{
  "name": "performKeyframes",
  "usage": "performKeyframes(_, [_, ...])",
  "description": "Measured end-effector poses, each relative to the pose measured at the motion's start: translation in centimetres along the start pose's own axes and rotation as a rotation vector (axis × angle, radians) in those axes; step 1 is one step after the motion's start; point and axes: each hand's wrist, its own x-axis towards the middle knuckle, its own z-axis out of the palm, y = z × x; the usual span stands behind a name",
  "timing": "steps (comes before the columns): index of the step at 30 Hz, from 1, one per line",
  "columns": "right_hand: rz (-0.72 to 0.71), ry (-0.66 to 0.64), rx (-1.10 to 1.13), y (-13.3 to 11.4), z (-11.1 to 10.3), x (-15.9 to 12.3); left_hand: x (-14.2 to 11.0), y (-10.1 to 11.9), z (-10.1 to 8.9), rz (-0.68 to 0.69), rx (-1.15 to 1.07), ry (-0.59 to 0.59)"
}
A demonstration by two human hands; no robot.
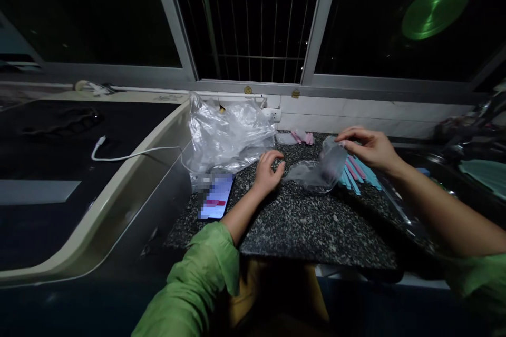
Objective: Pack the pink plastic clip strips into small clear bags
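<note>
My right hand [371,150] pinches the upper edge of a small clear plastic bag [332,160], whose lower part rests crumpled on the speckled dark counter [300,226]. Just beside that bag, partly behind it, lies a loose pile of blue and pink strips [356,172]; I cannot make out exactly what they are. My left hand [269,172] is over the counter with its fingers bent and the thumb apart, holding nothing. It is nearest to a large crumpled clear plastic bag [233,129]. Against the back wall is another small clear bag with pink pieces [302,137].
A lit phone [216,197] lies left of my left forearm. A white cable [130,155] crosses the rim of the dark-topped appliance [118,184] on the left. At right are a sink [432,160] and a pale green dish [484,175]. Windows stand behind.
</note>
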Motion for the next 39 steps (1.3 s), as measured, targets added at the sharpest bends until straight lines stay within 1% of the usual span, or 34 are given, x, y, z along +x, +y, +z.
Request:
performKeyframes(3, [-0.036,0.075,-0.033,-1.0,-0.1,-0.4,-2.1,1.7,-0.1,0.04,0.012,-0.114])
performKeyframes(4, [-0.049,0.098,-0.046,-1.3,-0.1,-0.4,-2.8,2.2,0.3,0.053,0.03,-0.153])
performKeyframes(6, [-0.091,0.134,-0.063,-1.8,0.0,-0.3,-3.7,2.9,1.2,0.036,0.104,-0.204])
performKeyframes(9, [-0.166,0.169,-0.064,-2.5,-0.2,-0.2,-3.6,2.7,2.4,-0.049,0.22,-0.243])
performKeyframes(11, [-0.236,0.192,-0.057,-3.1,-0.7,-0.7,-2.9,2.0,2.3,-0.072,0.274,-0.251])
performKeyframes(13, [-0.332,0.211,-0.056,-3.7,-1.4,-2.0,-2.4,1.2,1.4,-0.026,0.321,-0.198])
performKeyframes(14, [-0.388,0.197,-0.063,-3.9,-1.7,-3.0,-2.4,0.8,0.6,0.007,0.343,-0.154])
performKeyframes(17, [-0.46,0.13,-0.144,-4.3,-2.4,-7.0,-3.4,0.0,-2.2,0.131,0.414,-0.069])
performKeyframes(18, [-0.462,0.091,-0.17,-4.2,-2.4,-8.5,-4.1,-0.2,-3.1,0.176,0.444,-0.065])
performKeyframes(20, [-0.486,0.031,-0.24,-3.6,-2.0,-11.3,-5.7,-0.4,-4.7,0.275,0.5,-0.095])
performKeyframes(21, [-0.508,0.008,-0.264,-3.0,-1.6,-12.6,-6.5,-0.5,-5.2,0.316,0.528,-0.122])
performKeyframes(23, [-0.493,-0.018,-0.281,-1.8,-0.6,-14.9,-8.0,-0.7,-6.0,0.397,0.571,-0.189])
performKeyframes(26, [-0.414,-0.081,-0.312,0.1,0.9,-17.5,-9.7,-0.9,-6.4,0.494,0.604,-0.273])
performKeyframes(28, [-0.364,-0.12,-0.314,1.3,1.6,-18.9,-10.7,-0.9,-6.4,0.524,0.611,-0.322])
performKeyframes(31, [-0.286,-0.213,-0.311,2.7,2.0,-20.6,-11.9,-0.6,-6.4,0.53,0.584,-0.423])
performKeyframes(33, [-0.209,-0.285,-0.298,3.7,1.8,-21.2,-12.4,0.0,-6.8,0.494,0.532,-0.503])
performKeyframes(35, [-0.055,-0.298,-0.27,4.6,1.5,-21.2,-12.4,0.9,-7.5,0.431,0.433,-0.613])
performKeyframes(37, [0.186,-0.249,-0.23,5.5,1.3,-20.3,-11.8,1.8,-8.1,0.361,0.27,-0.756])
performKeyframes(38, [0.32,-0.225,-0.205,6.0,1.3,-19.6,-11.3,2.1,-8.3,0.316,0.189,-0.802])
performKeyframes(39, [0.453,-0.215,-0.171,6.3,1.4,-18.8,-10.8,2.3,-8.4,0.269,0.128,-0.815])
